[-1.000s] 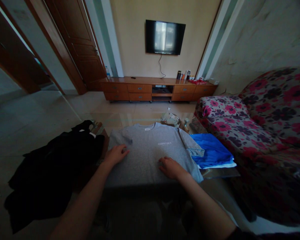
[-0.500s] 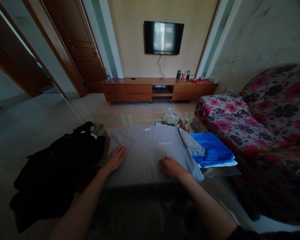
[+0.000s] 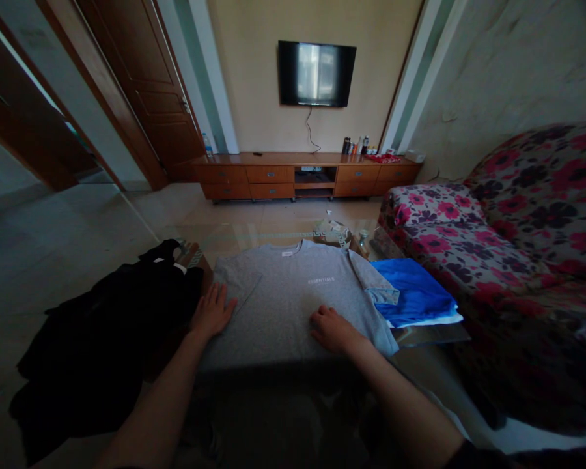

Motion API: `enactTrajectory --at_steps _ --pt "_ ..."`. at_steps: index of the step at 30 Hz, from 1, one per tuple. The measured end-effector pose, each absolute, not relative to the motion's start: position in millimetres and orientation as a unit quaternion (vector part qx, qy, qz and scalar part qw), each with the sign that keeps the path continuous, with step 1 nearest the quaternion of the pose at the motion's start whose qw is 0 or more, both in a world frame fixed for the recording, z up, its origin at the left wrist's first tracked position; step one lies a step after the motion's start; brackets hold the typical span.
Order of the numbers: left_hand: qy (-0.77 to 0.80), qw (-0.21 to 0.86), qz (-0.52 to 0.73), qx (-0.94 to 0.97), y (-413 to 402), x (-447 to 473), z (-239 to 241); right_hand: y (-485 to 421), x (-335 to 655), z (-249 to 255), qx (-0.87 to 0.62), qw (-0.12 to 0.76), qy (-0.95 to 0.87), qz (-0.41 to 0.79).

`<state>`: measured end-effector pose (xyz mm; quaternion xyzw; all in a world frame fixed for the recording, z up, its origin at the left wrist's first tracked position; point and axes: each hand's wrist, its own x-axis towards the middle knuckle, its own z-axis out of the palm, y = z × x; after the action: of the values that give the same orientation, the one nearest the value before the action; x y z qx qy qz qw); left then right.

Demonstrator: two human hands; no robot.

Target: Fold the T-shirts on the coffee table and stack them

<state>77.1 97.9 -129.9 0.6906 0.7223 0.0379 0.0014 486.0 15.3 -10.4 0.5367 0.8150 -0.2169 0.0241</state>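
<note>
A grey T-shirt with small white lettering lies spread front up on a low glass table. My left hand rests flat on the shirt's left edge, just below the left sleeve, fingers stretched out. On the lower middle of the shirt my right hand presses down with its fingers curled under; it grips nothing I can see. A folded blue garment lies beside the shirt's right sleeve.
A heap of black clothes hangs over the table's left side. A floral sofa fills the right. Small packets and a jar sit at the table's far end. A wooden TV cabinet and a wall TV stand opposite.
My left hand has slid leftward across the shirt to its left edge, smoothing the sleeve flatter. My right hand has stayed in place.
</note>
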Motion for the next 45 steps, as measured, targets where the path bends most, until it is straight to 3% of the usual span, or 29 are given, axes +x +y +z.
enactTrajectory --at_steps 5,10,17,27,35,45 --pt "0.731 0.018 0.06 0.68 114 67 -123 10 482 -3 0.544 0.031 0.813 -0.204" --pt "0.72 -0.034 0.072 0.689 155 67 -116 8 479 0 0.547 0.035 0.813 -0.193" --pt "0.707 -0.049 0.092 0.699 213 61 -131 13 473 -4 0.56 0.041 0.809 -0.175" --pt "0.723 -0.04 0.09 0.683 234 49 -138 17 473 -5 0.556 0.047 0.807 -0.193" --pt "0.685 -0.116 0.174 0.698 191 89 -105 19 478 -5 0.544 0.04 0.813 -0.201" --pt "0.731 -0.042 0.119 0.67 83 153 -100 15 514 -7 0.558 0.009 0.796 -0.233"
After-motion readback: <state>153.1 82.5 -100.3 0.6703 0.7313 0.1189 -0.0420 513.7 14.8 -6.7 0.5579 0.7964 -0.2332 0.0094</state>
